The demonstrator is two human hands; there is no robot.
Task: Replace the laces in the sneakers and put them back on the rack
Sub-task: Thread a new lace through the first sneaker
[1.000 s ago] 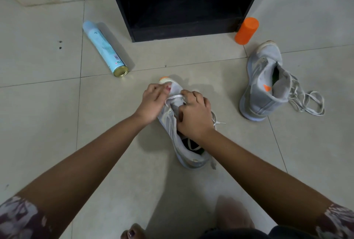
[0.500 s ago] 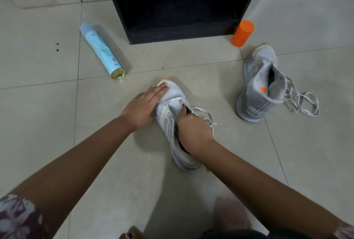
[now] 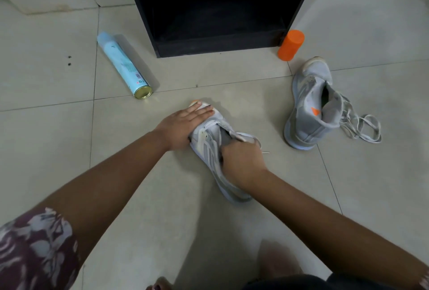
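Observation:
A grey sneaker (image 3: pixel 210 150) with white stripes lies on the tiled floor in the middle of the view, toe pointing away. My left hand (image 3: pixel 185 122) lies flat over its toe, pressing it down. My right hand (image 3: pixel 241 162) is closed around the shoe's collar, fingers tucked inside the opening, next to a loose white lace (image 3: pixel 251 137). A second grey sneaker (image 3: pixel 308 108) stands to the right, with its white lace (image 3: pixel 362 127) loose in a heap beside it. The black shoe rack (image 3: pixel 220 8) stands at the back, its lower shelf bare.
A light blue spray can (image 3: pixel 123 65) lies on the floor at the left of the rack. An orange cylinder (image 3: pixel 291 44) stands at the rack's right front corner. My toes (image 3: pixel 160 286) show at the bottom edge.
My left hand let go of the lace and moved to lie flat on the toe. My right hand slid back from the laces into the shoe's opening.

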